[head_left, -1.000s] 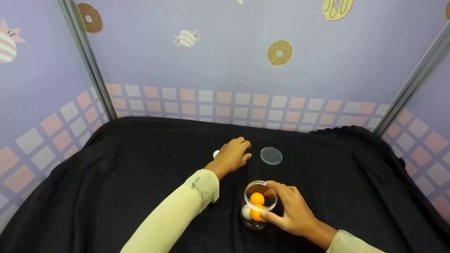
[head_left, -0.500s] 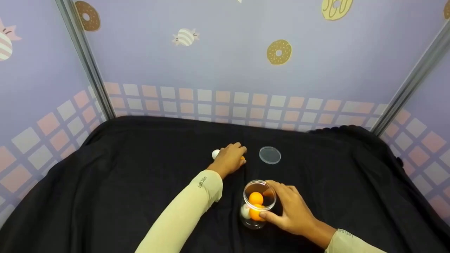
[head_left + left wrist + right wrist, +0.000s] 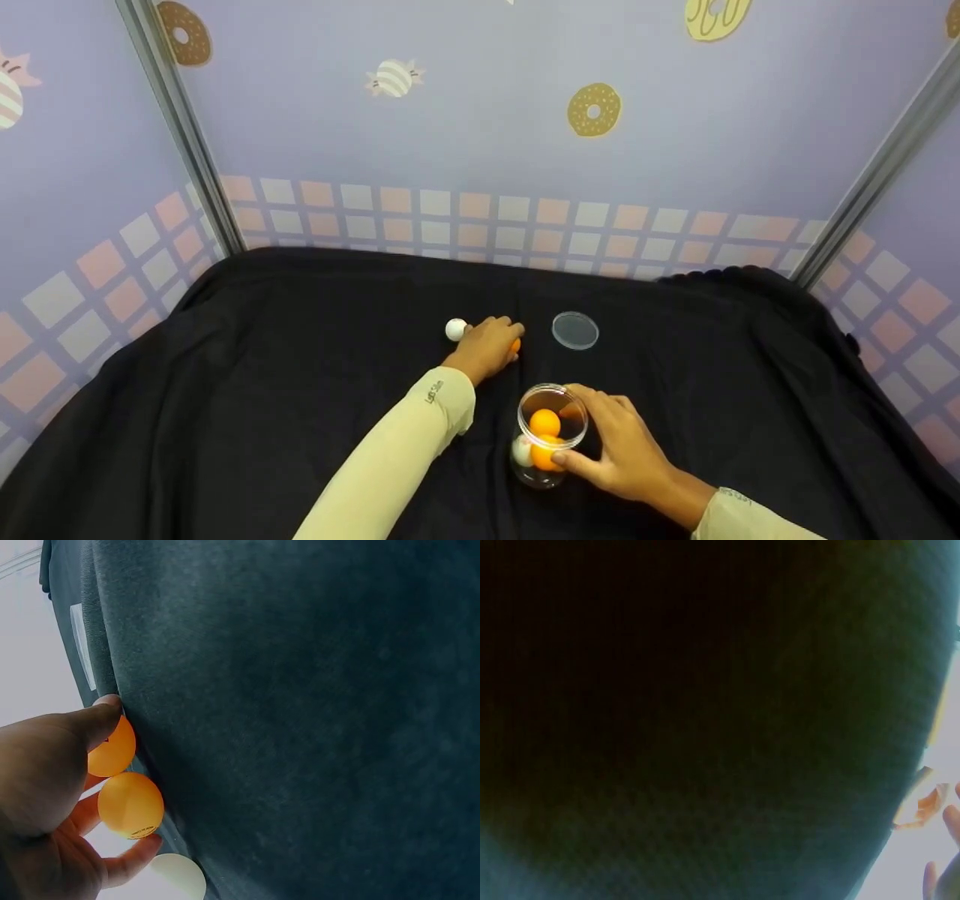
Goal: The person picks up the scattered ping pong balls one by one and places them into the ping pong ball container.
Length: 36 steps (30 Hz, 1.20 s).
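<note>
In the head view my left hand (image 3: 486, 346) is low over the black cloth, fingers curled around an orange ping-pong ball (image 3: 515, 345). The left wrist view shows two orange balls within its grasp: one (image 3: 114, 750) under the thumb, the other (image 3: 131, 805) by the fingers. Just left of that hand lies a white ping-pong ball (image 3: 456, 329). My right hand (image 3: 622, 450) grips a clear plastic jar (image 3: 538, 477) from the right side, thumb near its front. Through the open mouth show two orange balls (image 3: 545, 423) and a whitish one (image 3: 523, 451).
A clear round lid (image 3: 575, 331) lies flat on the black cloth (image 3: 337, 360), behind the jar and right of my left hand. Patterned wall panels (image 3: 480, 135) enclose the back and sides. A dark surface (image 3: 705, 727) fills most of the right wrist view.
My left hand has drawn slightly nearer and lower, closing its fingers around the orange ball. More of the white ball shows beside it. My right hand keeps its hold on the jar.
</note>
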Available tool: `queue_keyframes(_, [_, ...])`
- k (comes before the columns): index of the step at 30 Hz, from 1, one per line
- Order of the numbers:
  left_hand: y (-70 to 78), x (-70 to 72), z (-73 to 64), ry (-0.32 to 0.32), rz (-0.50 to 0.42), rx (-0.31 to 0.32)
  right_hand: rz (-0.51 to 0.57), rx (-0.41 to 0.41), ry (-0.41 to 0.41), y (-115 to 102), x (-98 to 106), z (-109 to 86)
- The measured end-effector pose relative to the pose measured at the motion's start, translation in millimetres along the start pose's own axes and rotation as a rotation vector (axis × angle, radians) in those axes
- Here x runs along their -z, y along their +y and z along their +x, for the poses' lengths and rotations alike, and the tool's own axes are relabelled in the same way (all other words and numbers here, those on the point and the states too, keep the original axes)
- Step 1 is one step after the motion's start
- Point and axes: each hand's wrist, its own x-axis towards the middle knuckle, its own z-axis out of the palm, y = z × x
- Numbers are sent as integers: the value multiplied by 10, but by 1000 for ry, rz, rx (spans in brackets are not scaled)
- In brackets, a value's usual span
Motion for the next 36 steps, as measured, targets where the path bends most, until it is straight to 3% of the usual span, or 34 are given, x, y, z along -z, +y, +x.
queue_keyframes(11, [3,39,-14,13,1,-17,6,6,5,-12,-1,18])
queue_keyframes(23, [-10,194,-22,17,-14,-32,3,6,3,-7,5,20])
queue_keyframes(36, [19,415,-208,68,-15,-126,-1,-4,-8,6,9,-10])
